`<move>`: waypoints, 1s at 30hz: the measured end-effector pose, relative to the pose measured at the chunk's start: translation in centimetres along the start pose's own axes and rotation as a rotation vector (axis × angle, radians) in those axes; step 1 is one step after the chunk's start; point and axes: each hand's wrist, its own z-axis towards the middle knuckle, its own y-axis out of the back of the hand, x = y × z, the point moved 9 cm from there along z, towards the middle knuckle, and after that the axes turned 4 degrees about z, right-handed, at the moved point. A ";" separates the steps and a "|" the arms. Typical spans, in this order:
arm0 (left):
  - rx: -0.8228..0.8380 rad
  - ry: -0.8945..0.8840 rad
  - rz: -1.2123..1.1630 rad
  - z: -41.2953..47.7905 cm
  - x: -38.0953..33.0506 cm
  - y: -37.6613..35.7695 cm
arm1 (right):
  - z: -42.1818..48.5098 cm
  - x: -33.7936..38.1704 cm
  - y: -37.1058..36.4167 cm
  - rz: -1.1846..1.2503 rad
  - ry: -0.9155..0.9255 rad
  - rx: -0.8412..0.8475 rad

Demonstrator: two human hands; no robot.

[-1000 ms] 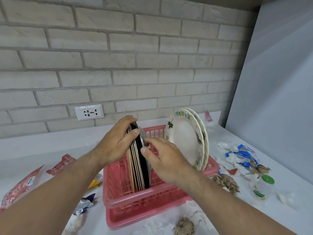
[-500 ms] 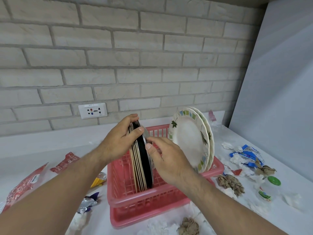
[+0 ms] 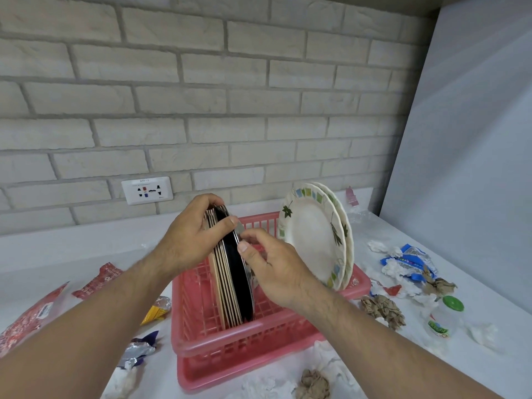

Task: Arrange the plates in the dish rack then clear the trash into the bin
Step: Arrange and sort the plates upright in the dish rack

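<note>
A pink plastic dish rack (image 3: 230, 345) stands on the white counter. A stack of several thin plates (image 3: 230, 283), black face to the right, stands upright on edge in it. My left hand (image 3: 190, 240) grips the top of the stack, thumb across the rims. My right hand (image 3: 270, 266) pinches the rightmost plate's rim just right of the stack. Two white plates with green leaf and square patterns (image 3: 313, 237) lean upright at the rack's right end.
Trash lies around the rack: red wrappers (image 3: 95, 280) and foil wrappers (image 3: 138, 349) at left, crumpled brown paper (image 3: 383, 309), a blue wrapper (image 3: 408, 263), white tissues and a small green-capped bottle (image 3: 443, 318) at right. A brick wall with a socket (image 3: 146, 191) is behind.
Both hands stay on the plate stack. My right thumb and fingers have moved up toward the rim of the rightmost plate. The camera has shifted slightly.
</note>
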 end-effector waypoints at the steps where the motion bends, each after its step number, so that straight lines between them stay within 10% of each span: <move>1: 0.011 -0.041 0.027 0.0 -0.3 0.0 | -0.1 0.0 0.0 0.002 0.000 0.001; 17: 0.057 -0.102 0.081 -0.7 -1.3 -0.7 | 1.0 2.8 0.9 -0.510 -0.217 0.120; 30: 0.013 -0.103 0.165 -0.9 -0.4 -0.2 | 3.8 6.3 12.0 -0.898 -0.231 -0.128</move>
